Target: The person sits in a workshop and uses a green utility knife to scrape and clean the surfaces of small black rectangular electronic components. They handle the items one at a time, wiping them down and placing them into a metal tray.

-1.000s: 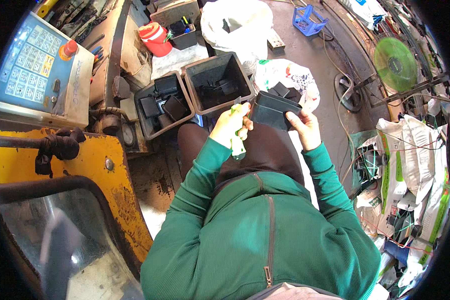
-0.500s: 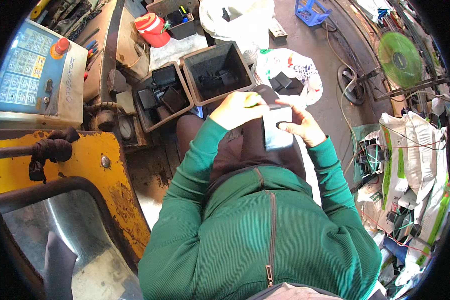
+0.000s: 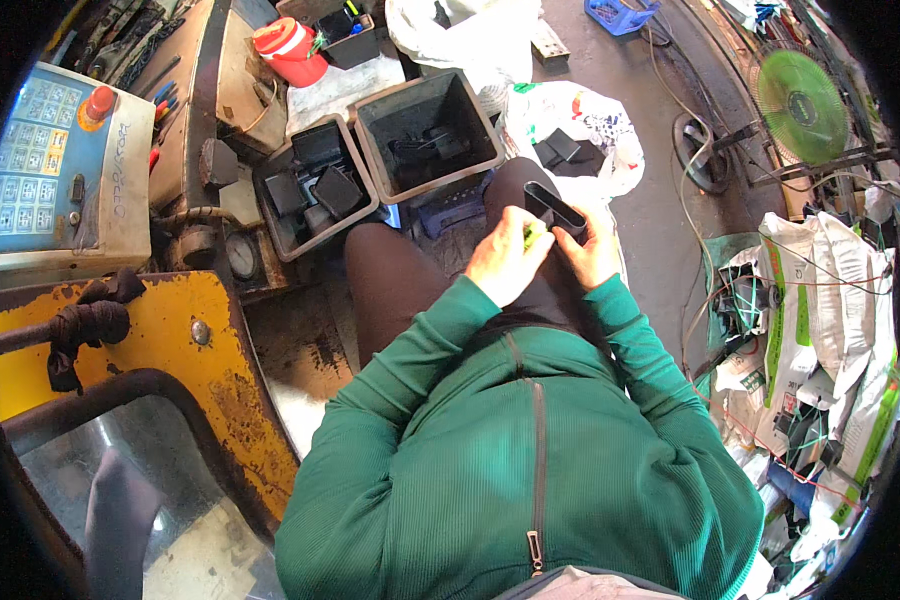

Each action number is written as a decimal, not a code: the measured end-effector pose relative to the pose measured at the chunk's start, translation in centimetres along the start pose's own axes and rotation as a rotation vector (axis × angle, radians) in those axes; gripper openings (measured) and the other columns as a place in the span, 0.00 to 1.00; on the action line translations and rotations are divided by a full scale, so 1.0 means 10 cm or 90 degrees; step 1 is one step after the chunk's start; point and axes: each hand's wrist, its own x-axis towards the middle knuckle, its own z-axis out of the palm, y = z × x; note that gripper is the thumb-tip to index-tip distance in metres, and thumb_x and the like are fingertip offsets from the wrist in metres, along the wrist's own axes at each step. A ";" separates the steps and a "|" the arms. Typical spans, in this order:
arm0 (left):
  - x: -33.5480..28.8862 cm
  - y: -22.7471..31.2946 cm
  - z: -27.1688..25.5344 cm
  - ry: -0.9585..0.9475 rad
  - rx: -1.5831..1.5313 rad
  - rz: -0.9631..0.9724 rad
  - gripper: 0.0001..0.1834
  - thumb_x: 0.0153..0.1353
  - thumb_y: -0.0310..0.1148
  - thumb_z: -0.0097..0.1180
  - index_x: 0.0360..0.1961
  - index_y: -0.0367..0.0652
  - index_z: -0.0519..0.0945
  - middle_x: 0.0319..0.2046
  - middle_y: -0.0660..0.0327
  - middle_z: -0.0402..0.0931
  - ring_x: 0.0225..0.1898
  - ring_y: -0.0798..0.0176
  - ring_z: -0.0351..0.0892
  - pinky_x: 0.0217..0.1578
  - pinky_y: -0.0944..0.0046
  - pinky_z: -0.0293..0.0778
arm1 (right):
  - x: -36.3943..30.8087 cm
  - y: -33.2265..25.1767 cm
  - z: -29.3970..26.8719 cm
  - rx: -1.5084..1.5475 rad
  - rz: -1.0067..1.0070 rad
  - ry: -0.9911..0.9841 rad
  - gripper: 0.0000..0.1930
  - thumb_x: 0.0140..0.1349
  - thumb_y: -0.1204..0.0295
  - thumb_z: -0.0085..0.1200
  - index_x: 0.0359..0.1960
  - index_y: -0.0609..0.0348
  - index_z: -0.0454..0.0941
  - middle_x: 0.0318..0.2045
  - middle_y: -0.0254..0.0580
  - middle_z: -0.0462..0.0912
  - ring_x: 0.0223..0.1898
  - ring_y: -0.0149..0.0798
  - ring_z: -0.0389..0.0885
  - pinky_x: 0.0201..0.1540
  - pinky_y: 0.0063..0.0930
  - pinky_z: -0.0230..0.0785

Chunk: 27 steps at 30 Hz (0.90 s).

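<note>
My right hand [image 3: 594,252] is closed around a black hollow plastic piece [image 3: 542,192], tilted so its rim and dark inside show. Close against it, my left hand [image 3: 508,262] has its fingers curled around a small yellow-green tool [image 3: 533,236]; most of the tool is hidden, so its kind does not show. Both hands are above my thighs. Beyond them, similar black pieces [image 3: 560,148] lie in a white printed plastic bag [image 3: 623,150].
Two grey bins [image 3: 494,158] stand ahead, the left bin [image 3: 372,205] holding several black pieces. A red bucket [image 3: 292,55] is behind them. To the left are a control panel [image 3: 120,170] and a yellow machine [image 3: 205,375]. A green fan [image 3: 802,105] and white sacks [image 3: 838,300] are at the right.
The black piece has been turned from its flat, shiny face to its open rim. My left hand has come lower and nearer to me, beside the piece.
</note>
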 end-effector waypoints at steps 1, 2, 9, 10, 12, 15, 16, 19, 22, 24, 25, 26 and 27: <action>-0.02 0.05 0.04 -0.026 0.016 -0.031 0.14 0.65 0.37 0.52 0.42 0.39 0.64 0.29 0.49 0.75 0.32 0.47 0.79 0.34 0.53 0.74 | -0.04 0.02 0.03 -0.002 -0.002 0.012 0.22 0.52 0.75 0.62 0.51 0.58 0.75 0.42 0.45 0.82 0.46 0.38 0.81 0.51 0.29 0.70; -0.02 0.00 0.10 -0.031 0.019 0.000 0.15 0.65 0.39 0.51 0.41 0.40 0.64 0.30 0.48 0.75 0.33 0.43 0.79 0.32 0.50 0.73 | -0.06 0.06 0.08 0.010 0.013 0.014 0.23 0.52 0.77 0.61 0.52 0.57 0.74 0.44 0.45 0.82 0.47 0.38 0.80 0.52 0.29 0.70; -0.01 -0.03 0.21 -0.076 0.093 -0.038 0.15 0.65 0.41 0.50 0.41 0.42 0.64 0.30 0.51 0.77 0.30 0.45 0.79 0.30 0.49 0.73 | -0.08 -0.02 0.11 -0.024 0.033 0.018 0.25 0.51 0.79 0.61 0.54 0.55 0.73 0.45 0.47 0.82 0.47 0.39 0.81 0.51 0.29 0.71; 0.00 -0.03 0.22 -0.078 0.094 -0.036 0.15 0.65 0.42 0.50 0.41 0.43 0.64 0.30 0.52 0.77 0.31 0.45 0.80 0.30 0.49 0.73 | -0.10 0.04 0.12 -0.007 0.044 0.016 0.26 0.51 0.79 0.61 0.54 0.55 0.73 0.45 0.47 0.82 0.47 0.39 0.81 0.50 0.29 0.71; 0.02 -0.03 0.22 -0.082 0.097 -0.034 0.15 0.65 0.42 0.50 0.41 0.44 0.65 0.31 0.53 0.77 0.31 0.46 0.80 0.29 0.50 0.73 | -0.12 0.20 0.16 0.029 0.064 0.013 0.26 0.50 0.79 0.61 0.54 0.55 0.73 0.45 0.47 0.82 0.47 0.39 0.81 0.50 0.29 0.71; 0.05 -0.10 0.27 -0.056 0.124 -0.029 0.14 0.64 0.42 0.51 0.40 0.45 0.65 0.31 0.53 0.77 0.31 0.46 0.80 0.29 0.50 0.73 | -0.13 0.25 0.21 0.028 0.091 0.029 0.25 0.51 0.78 0.61 0.54 0.55 0.73 0.45 0.47 0.82 0.47 0.39 0.81 0.49 0.29 0.71; 0.07 -0.12 0.26 -0.047 0.115 -0.035 0.14 0.64 0.43 0.51 0.40 0.45 0.66 0.31 0.53 0.77 0.31 0.46 0.80 0.29 0.49 0.73 | -0.12 0.26 0.23 0.029 0.081 0.031 0.25 0.51 0.78 0.61 0.53 0.56 0.73 0.44 0.47 0.82 0.47 0.39 0.81 0.49 0.29 0.71; 0.14 -0.17 0.24 -0.035 0.110 -0.045 0.14 0.64 0.44 0.50 0.38 0.45 0.66 0.30 0.53 0.77 0.31 0.46 0.80 0.30 0.49 0.73 | -0.10 0.24 0.24 0.032 0.069 0.037 0.24 0.52 0.77 0.61 0.53 0.56 0.73 0.43 0.47 0.82 0.45 0.39 0.82 0.48 0.29 0.72; 0.24 -0.21 0.21 -0.034 0.128 -0.106 0.15 0.64 0.45 0.50 0.38 0.44 0.67 0.30 0.51 0.78 0.32 0.43 0.79 0.32 0.48 0.73 | -0.07 0.17 0.19 0.018 0.084 0.029 0.23 0.52 0.76 0.62 0.53 0.57 0.74 0.41 0.47 0.83 0.43 0.39 0.83 0.47 0.29 0.72; 0.33 -0.49 0.13 -0.025 0.132 -0.172 0.16 0.64 0.46 0.50 0.39 0.43 0.67 0.29 0.48 0.78 0.33 0.41 0.79 0.33 0.47 0.72 | -0.11 0.17 0.19 0.015 0.067 0.027 0.21 0.53 0.74 0.62 0.50 0.58 0.76 0.41 0.46 0.83 0.42 0.37 0.82 0.47 0.29 0.71; 0.34 -0.56 0.13 -0.017 0.090 -0.145 0.17 0.63 0.48 0.48 0.38 0.45 0.67 0.31 0.46 0.78 0.34 0.39 0.78 0.33 0.43 0.72 | -0.08 0.15 0.18 0.015 0.069 0.030 0.21 0.53 0.74 0.62 0.50 0.58 0.76 0.41 0.46 0.83 0.42 0.37 0.82 0.48 0.29 0.71; 0.37 -0.61 0.19 0.003 0.084 -0.130 0.18 0.63 0.49 0.47 0.39 0.44 0.67 0.31 0.45 0.78 0.35 0.38 0.78 0.34 0.43 0.72 | -0.05 0.12 0.15 0.015 0.071 0.033 0.20 0.53 0.74 0.62 0.50 0.59 0.76 0.40 0.46 0.83 0.42 0.37 0.81 0.48 0.29 0.71; 0.42 -0.67 0.24 0.023 0.078 -0.115 0.19 0.63 0.50 0.47 0.39 0.44 0.67 0.32 0.45 0.78 0.36 0.37 0.78 0.35 0.43 0.72 | -0.03 0.11 0.14 0.015 0.073 0.035 0.20 0.53 0.74 0.62 0.50 0.59 0.76 0.40 0.46 0.83 0.42 0.37 0.81 0.49 0.29 0.70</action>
